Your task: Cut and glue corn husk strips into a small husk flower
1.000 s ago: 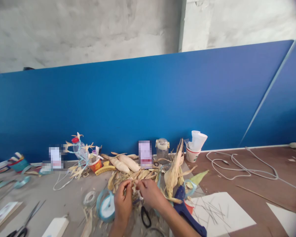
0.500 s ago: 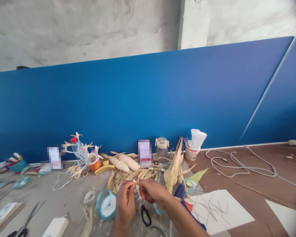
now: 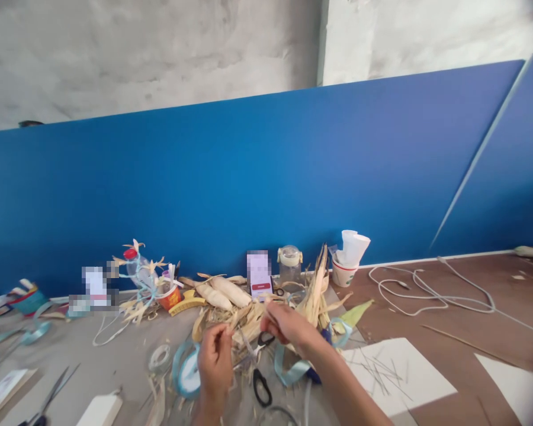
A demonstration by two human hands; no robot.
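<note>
My left hand point(image 3: 216, 360) is closed in a pinch at the near side of a heap of dried corn husks point(image 3: 254, 322). A thin pale strip of corn husk seems to rise from its fingertips, hard to part from the heap behind. My right hand point(image 3: 288, 324) is raised over the heap, thumb and fingers pressed together; what they grip is too small to make out. Black-handled scissors point(image 3: 262, 387) lie between and below the hands. A roll of light blue ribbon point(image 3: 186, 374) touches my left wrist's outline, and a loose blue ribbon loop point(image 3: 288, 370) lies under my right forearm.
Behind the heap stand a phone point(image 3: 260, 278), a clear jar point(image 3: 289, 264) and a paper cup point(image 3: 344, 272). Thin wires point(image 3: 382, 370) lie on white paper at right, near a white cable point(image 3: 426, 296). More scissors point(image 3: 48, 396) lie left. A blue partition point(image 3: 231, 177) closes the back.
My hands have come apart: the right has moved up and away from the left, while the left has shifted slightly left. More of the scissors and ribbon now shows between them.
</note>
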